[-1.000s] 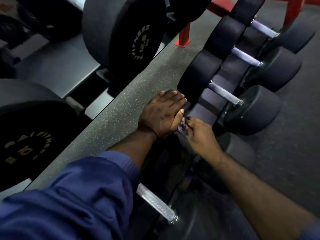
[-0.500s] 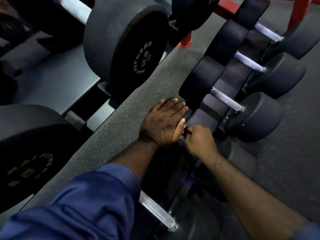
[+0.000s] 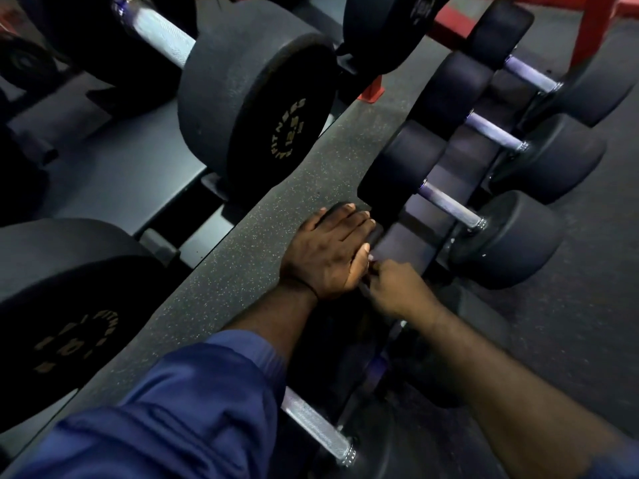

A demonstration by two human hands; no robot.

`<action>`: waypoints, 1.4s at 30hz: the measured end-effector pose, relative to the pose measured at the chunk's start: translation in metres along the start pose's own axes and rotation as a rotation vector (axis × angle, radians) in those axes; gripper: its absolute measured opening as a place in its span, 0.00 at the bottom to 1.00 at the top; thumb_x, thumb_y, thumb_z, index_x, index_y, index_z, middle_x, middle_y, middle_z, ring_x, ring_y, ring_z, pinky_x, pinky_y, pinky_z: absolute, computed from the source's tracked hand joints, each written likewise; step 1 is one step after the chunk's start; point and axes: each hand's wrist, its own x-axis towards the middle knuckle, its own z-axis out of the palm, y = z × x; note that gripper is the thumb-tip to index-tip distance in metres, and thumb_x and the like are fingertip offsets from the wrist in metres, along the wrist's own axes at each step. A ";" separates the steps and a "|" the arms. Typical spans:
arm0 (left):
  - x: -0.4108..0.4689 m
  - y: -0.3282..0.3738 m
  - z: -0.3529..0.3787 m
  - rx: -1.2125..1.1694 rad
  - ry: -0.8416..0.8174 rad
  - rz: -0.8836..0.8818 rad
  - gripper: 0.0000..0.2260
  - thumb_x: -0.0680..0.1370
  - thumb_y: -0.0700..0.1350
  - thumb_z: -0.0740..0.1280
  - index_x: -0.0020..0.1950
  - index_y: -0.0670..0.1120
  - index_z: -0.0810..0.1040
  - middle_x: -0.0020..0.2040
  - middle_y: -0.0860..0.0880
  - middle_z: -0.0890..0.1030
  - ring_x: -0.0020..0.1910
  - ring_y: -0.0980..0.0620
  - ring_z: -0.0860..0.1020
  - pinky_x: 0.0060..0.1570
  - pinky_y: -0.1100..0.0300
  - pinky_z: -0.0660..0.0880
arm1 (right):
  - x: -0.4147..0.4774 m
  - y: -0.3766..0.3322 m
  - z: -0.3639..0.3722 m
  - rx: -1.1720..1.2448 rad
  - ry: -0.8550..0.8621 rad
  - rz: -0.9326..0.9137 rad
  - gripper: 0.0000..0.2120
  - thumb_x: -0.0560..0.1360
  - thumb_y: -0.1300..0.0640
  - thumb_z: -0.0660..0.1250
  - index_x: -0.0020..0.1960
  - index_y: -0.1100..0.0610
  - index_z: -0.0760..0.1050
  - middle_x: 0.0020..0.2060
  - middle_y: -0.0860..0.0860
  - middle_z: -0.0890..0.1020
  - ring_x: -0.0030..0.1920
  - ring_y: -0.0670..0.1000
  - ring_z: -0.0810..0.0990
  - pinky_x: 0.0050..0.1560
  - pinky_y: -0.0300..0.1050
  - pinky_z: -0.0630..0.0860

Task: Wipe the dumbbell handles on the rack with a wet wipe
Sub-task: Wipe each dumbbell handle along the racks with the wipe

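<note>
my left grip (image 3: 328,254) lies flat and open, its fingers straight, pressing on the black head (image 3: 331,208) of a small dumbbell on the rack (image 3: 408,243). my right grip (image 3: 394,292) is just beside it, touching it at the thumb. its fingers are curled tight round this dumbbell's handle, which it hides. it is blurry, so i cannot tell if the wet wipe is inside.

i count five small dumbbells in this row. four bare silver handles show. three are past my hands: the first handle (image 3: 449,205), the second handle (image 3: 494,131) and the third handle (image 3: 529,74). one near handle (image 3: 318,426) is close to me, partly under my blue sleeve (image 3: 173,409).

across a strip of speckled floor (image 3: 242,271), on my left, are three big dumbbells: one big head (image 3: 256,108) with gold letters and a thick bar (image 3: 155,29), one big head (image 3: 69,305) low down, and one (image 3: 380,22) at the top. a red frame (image 3: 594,29) stands far off.
</note>
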 end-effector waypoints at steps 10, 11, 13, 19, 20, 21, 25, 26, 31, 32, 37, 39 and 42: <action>-0.001 0.001 -0.006 0.036 -0.049 0.016 0.22 0.83 0.54 0.58 0.75 0.50 0.76 0.75 0.53 0.75 0.78 0.50 0.69 0.70 0.46 0.68 | 0.031 0.024 -0.016 0.180 -0.321 -0.103 0.14 0.85 0.53 0.58 0.51 0.59 0.78 0.53 0.58 0.81 0.53 0.56 0.79 0.51 0.42 0.70; -0.002 0.001 -0.007 0.039 -0.050 0.015 0.22 0.83 0.54 0.58 0.75 0.50 0.76 0.76 0.53 0.75 0.79 0.50 0.68 0.70 0.46 0.69 | 0.032 0.028 -0.014 0.271 -0.342 -0.086 0.14 0.85 0.53 0.59 0.46 0.57 0.77 0.48 0.54 0.81 0.48 0.52 0.77 0.50 0.41 0.68; -0.001 0.001 -0.008 0.052 -0.048 0.023 0.22 0.83 0.53 0.58 0.76 0.50 0.76 0.76 0.53 0.75 0.79 0.50 0.68 0.70 0.46 0.69 | 0.035 0.036 -0.005 0.410 -0.332 -0.055 0.17 0.85 0.51 0.59 0.39 0.53 0.74 0.41 0.48 0.79 0.43 0.49 0.76 0.49 0.42 0.70; -0.001 0.000 -0.009 0.048 -0.079 0.042 0.23 0.84 0.53 0.57 0.76 0.49 0.75 0.77 0.52 0.74 0.80 0.49 0.67 0.69 0.45 0.70 | 0.033 0.044 0.019 0.312 0.004 -0.195 0.14 0.81 0.52 0.64 0.62 0.57 0.67 0.53 0.60 0.83 0.53 0.63 0.82 0.48 0.51 0.77; -0.001 0.000 -0.010 0.048 -0.083 0.039 0.23 0.84 0.53 0.57 0.76 0.49 0.75 0.77 0.52 0.74 0.80 0.49 0.67 0.69 0.44 0.70 | 0.034 0.046 0.019 0.294 0.107 -0.228 0.13 0.79 0.54 0.67 0.60 0.55 0.68 0.50 0.59 0.83 0.51 0.62 0.82 0.46 0.50 0.77; -0.001 0.000 -0.010 0.046 -0.082 0.040 0.23 0.84 0.53 0.57 0.76 0.48 0.75 0.77 0.51 0.74 0.80 0.49 0.67 0.69 0.44 0.70 | 0.033 0.048 0.018 0.295 0.201 -0.261 0.12 0.76 0.55 0.70 0.56 0.54 0.71 0.46 0.56 0.84 0.48 0.61 0.82 0.45 0.50 0.78; -0.001 -0.001 -0.010 0.036 -0.081 0.039 0.23 0.84 0.53 0.56 0.76 0.48 0.75 0.77 0.52 0.73 0.80 0.49 0.67 0.69 0.44 0.70 | 0.034 0.050 0.016 0.340 0.418 -0.370 0.10 0.67 0.62 0.77 0.45 0.56 0.79 0.41 0.51 0.80 0.42 0.51 0.79 0.45 0.34 0.71; 0.000 0.000 -0.010 0.036 -0.081 0.046 0.23 0.84 0.53 0.56 0.76 0.48 0.75 0.77 0.51 0.73 0.80 0.49 0.67 0.69 0.44 0.70 | 0.033 0.049 0.015 0.368 0.448 -0.379 0.10 0.66 0.62 0.78 0.43 0.56 0.80 0.39 0.51 0.80 0.39 0.49 0.77 0.43 0.31 0.68; -0.002 -0.001 -0.010 0.038 -0.085 0.034 0.23 0.84 0.54 0.56 0.76 0.49 0.75 0.78 0.52 0.73 0.80 0.49 0.67 0.69 0.44 0.70 | 0.026 0.046 0.015 0.461 0.355 -0.400 0.05 0.71 0.58 0.75 0.41 0.56 0.79 0.34 0.49 0.84 0.35 0.46 0.81 0.38 0.42 0.77; -0.003 -0.001 -0.010 0.035 -0.082 0.034 0.23 0.84 0.54 0.56 0.76 0.49 0.75 0.77 0.52 0.73 0.80 0.49 0.67 0.69 0.44 0.70 | 0.025 0.047 0.014 0.443 0.331 -0.400 0.03 0.72 0.59 0.74 0.41 0.56 0.81 0.35 0.48 0.84 0.35 0.44 0.80 0.39 0.40 0.77; -0.003 0.000 -0.009 0.017 -0.038 0.021 0.22 0.83 0.54 0.58 0.75 0.49 0.77 0.76 0.52 0.75 0.78 0.49 0.69 0.68 0.46 0.69 | 0.038 0.052 0.011 0.341 0.213 -0.267 0.05 0.75 0.60 0.71 0.40 0.58 0.82 0.32 0.49 0.83 0.36 0.44 0.80 0.39 0.43 0.73; -0.004 -0.001 -0.007 -0.001 -0.025 0.010 0.22 0.83 0.54 0.58 0.75 0.49 0.77 0.76 0.52 0.76 0.78 0.49 0.70 0.68 0.45 0.69 | 0.039 0.052 0.011 0.389 0.171 -0.241 0.06 0.76 0.59 0.71 0.40 0.58 0.83 0.32 0.50 0.83 0.35 0.42 0.79 0.38 0.45 0.75; -0.004 0.000 -0.006 -0.030 -0.022 0.011 0.22 0.83 0.54 0.58 0.74 0.48 0.77 0.75 0.51 0.76 0.78 0.48 0.70 0.68 0.45 0.70 | 0.031 0.046 0.003 0.487 0.204 -0.251 0.04 0.75 0.57 0.75 0.43 0.57 0.86 0.36 0.48 0.86 0.37 0.42 0.82 0.40 0.45 0.80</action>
